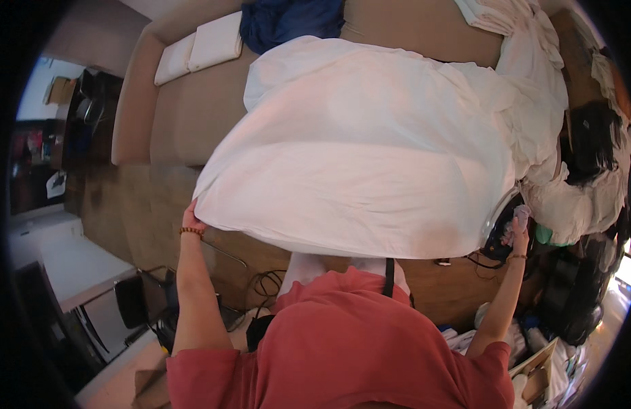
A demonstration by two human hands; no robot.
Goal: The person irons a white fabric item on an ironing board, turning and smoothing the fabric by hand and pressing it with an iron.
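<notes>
A large white cloth (346, 153) spreads out in front of me, with soft folds and a smooth front edge. My left hand (194, 217) pinches its near left corner. Beside the cloth's right end, my right hand (520, 235) is closed around the pale pink wrapped handle (521, 214) of what looks like a dark clothes iron (499, 232) with a shiny rim. The iron's rim is against the cloth's right edge. Whatever supports the cloth is hidden beneath it.
Behind the cloth stands a brown sofa (193, 117) with folded white fabric (216, 41) and a dark blue cloth (292, 23). Bunched white fabric (535, 107) and plastic bags (566, 209) crowd the right. Black cable (267, 283) coils on the floor; a white table (85, 260) stands left.
</notes>
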